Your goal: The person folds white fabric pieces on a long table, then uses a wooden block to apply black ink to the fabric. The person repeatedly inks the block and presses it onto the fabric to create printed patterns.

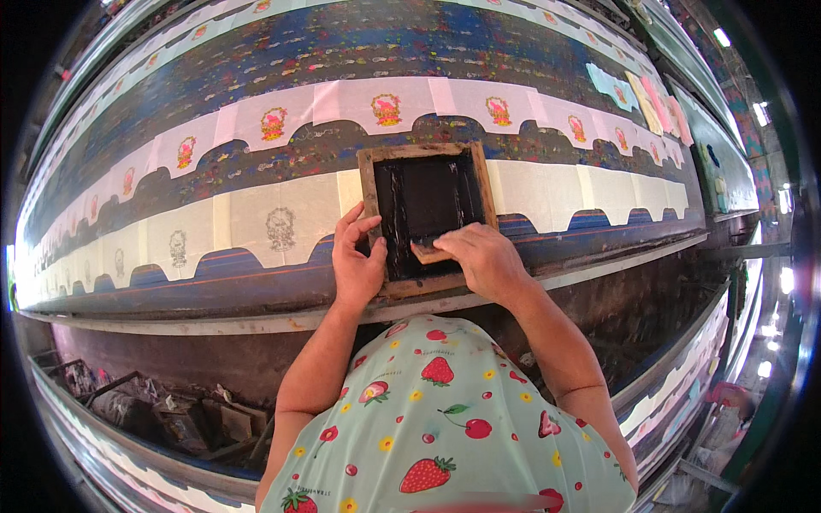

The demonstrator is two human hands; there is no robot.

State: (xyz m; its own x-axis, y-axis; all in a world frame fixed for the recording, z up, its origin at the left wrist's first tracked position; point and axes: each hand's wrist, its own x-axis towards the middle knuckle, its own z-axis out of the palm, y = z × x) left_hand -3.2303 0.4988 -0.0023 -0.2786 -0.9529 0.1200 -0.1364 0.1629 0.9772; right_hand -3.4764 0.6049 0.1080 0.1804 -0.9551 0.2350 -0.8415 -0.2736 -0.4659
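Observation:
A wooden-framed printing screen (425,188) with black ink on its mesh lies flat over a row of cream fabric pieces (547,190). My left hand (357,261) rests at the frame's left side, thumb and fingers apart along the wooden edge. Inside the frame, near its lower edge, my right hand (487,261) grips a small wooden squeegee (432,252), fingers closed over its top. The squeegee's lower edge touches the inked area. Left of the screen, cream pieces carry a dark outline print (280,229). The fabric under the screen is hidden.
Farther back runs a row of pink fabric pieces (351,104) with coloured prints. The long table (256,51) is blue and paint-speckled, with a pale rail (214,325) along its near edge. Coloured cloths (658,104) lie at the far right. Wooden boxes (188,423) sit low at left.

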